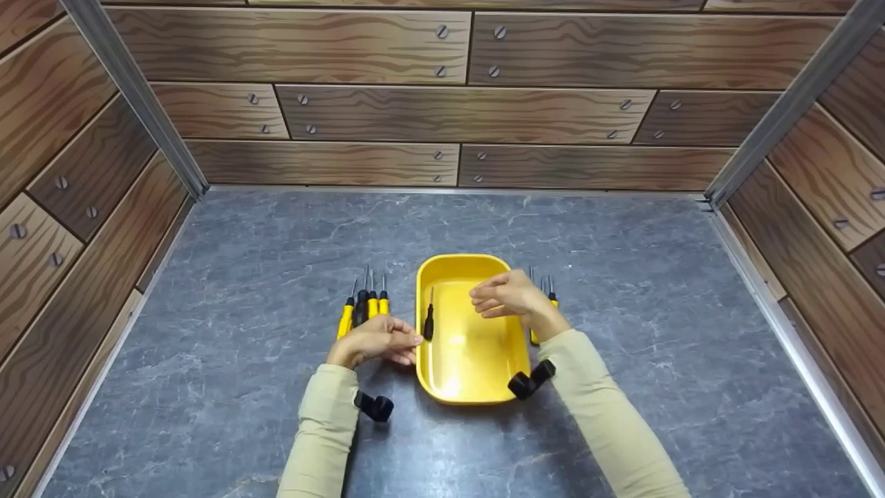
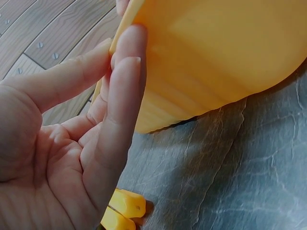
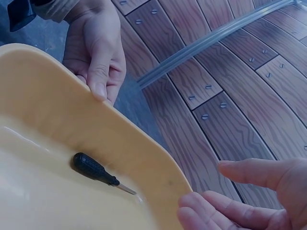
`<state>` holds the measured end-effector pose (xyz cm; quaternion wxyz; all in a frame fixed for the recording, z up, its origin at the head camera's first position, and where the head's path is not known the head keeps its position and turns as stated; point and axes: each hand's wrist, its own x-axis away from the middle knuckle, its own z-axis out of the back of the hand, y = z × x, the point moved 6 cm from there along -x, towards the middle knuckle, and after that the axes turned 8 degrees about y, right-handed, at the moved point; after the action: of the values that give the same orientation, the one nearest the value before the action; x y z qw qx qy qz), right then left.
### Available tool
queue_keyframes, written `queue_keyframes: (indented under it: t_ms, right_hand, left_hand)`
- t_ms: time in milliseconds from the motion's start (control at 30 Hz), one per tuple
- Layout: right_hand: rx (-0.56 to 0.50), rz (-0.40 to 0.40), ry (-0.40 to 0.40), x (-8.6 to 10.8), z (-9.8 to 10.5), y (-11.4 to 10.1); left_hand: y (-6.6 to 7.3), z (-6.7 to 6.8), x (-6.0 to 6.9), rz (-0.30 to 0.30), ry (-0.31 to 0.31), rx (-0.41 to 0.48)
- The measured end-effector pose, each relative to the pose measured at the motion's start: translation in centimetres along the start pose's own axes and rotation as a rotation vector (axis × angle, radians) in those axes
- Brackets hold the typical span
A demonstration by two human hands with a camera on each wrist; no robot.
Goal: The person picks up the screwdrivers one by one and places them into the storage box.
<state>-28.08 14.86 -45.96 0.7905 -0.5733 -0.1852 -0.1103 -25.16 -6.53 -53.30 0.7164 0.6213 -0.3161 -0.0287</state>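
A yellow plastic tray [image 1: 477, 346] stands on the tabletop, with one black-handled screwdriver [image 1: 429, 325] lying inside along its left wall. My left hand [image 1: 379, 340] pinches the tray's left rim between thumb and fingers. In the left wrist view, the fingers [image 2: 122, 100] lie against the tray's outer side. Over the right part of the tray hovers my right hand [image 1: 510, 294], its fingers loosely bent and nothing held. The right wrist view shows that hand [image 3: 254, 196] near the tray's rim; whether it touches cannot be told.
Left of the tray lie several screwdrivers [image 1: 346, 319], mostly yellow-handled, partly behind the left hand. More yellow-handled screwdrivers [image 1: 534, 337] lie to its right, partly covered by the right arm. Wood-patterned walls [image 1: 373, 111] enclose the grey marbled table [image 1: 650, 277] at back and sides.
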Motion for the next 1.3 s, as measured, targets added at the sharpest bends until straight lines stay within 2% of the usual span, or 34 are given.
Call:
queue_keyframes:
  t_ms: [667, 1300]
  right_hand:
    - [0.041, 0.029, 0.062, 0.2, 3.3, 0.9]
    - [-0.035, -0.026, 0.089, 0.0, 5.7, 2.7]
  left_hand:
    - [0.1, 0.1, 0.0, 0.007, 0.003, -0.011]
    - [-0.1, 0.1, 0.0, 0.001, 0.003, 0.004]
